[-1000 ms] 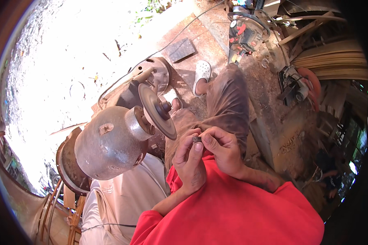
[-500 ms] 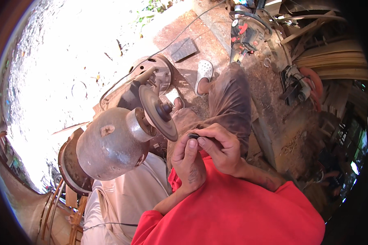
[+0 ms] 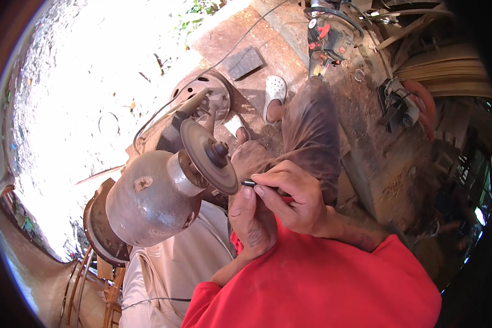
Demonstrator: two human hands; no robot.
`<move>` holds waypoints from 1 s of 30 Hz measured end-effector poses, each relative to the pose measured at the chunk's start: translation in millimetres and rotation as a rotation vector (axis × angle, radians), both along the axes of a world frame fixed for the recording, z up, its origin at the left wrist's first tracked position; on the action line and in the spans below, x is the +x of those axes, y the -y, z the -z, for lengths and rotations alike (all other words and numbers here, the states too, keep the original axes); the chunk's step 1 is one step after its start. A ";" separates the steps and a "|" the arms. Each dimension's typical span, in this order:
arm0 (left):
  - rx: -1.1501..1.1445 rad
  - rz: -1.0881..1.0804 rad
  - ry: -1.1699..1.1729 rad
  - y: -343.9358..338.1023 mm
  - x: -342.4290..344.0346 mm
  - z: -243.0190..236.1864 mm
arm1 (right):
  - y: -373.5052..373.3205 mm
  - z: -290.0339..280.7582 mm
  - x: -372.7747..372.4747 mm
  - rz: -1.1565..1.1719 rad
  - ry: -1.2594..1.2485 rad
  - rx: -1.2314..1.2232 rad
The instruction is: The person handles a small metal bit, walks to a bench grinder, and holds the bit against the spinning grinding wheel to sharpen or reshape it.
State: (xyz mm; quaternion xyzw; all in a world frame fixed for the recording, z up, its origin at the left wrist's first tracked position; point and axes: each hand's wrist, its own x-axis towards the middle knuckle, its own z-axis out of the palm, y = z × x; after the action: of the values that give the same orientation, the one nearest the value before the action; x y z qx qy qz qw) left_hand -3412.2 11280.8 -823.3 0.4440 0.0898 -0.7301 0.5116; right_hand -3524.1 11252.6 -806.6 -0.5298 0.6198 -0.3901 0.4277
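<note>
Between my fingertips is a small black piece [image 3: 249, 182] with a shiny face, too small to identify. My right hand [image 3: 299, 198] pinches its right end between thumb and forefinger. My left hand [image 3: 254, 221] is closed under it, with the thumb tip against its lower side and the other fingers partly hidden. Just left of the piece stands the round disc [image 3: 199, 147] of a bench grinder, its rim close to my left fingertips; I cannot tell whether they touch. The grinder's rounded grey motor housing [image 3: 147, 199] lies behind the disc, to the left.
A cable [image 3: 232, 48] runs beside a wheel-like metal base [image 3: 216, 90]. A flat grey block [image 3: 246, 63] lies by my white clogs [image 3: 275, 90]. Ahead is a chainsaw-like machine [image 3: 328, 41]; to the right are another power tool [image 3: 402, 106] and stacked wood strips [image 3: 443, 76].
Both hands have kept hold of the black piece. It has shifted slightly left, nearer the disc's rim, and shows more of its shiny face.
</note>
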 end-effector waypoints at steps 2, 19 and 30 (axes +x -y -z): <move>-0.009 -0.015 -0.025 -1.0 1.2 1.0 | 1.1 1.5 -0.8 -0.013 -0.005 -0.030; 0.024 0.037 0.017 -0.2 2.7 0.4 | 1.5 3.1 -1.6 -0.032 0.021 -0.025; 0.034 0.042 0.022 -2.2 4.2 2.1 | 0.1 2.4 -1.0 -0.031 0.024 -0.015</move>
State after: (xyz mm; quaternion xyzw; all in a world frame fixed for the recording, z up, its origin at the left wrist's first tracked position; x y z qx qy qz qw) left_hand -3407.9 11283.0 -825.3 0.4624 0.0872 -0.7341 0.4896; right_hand -3525.1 11252.5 -809.0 -0.5378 0.6034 -0.3946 0.4370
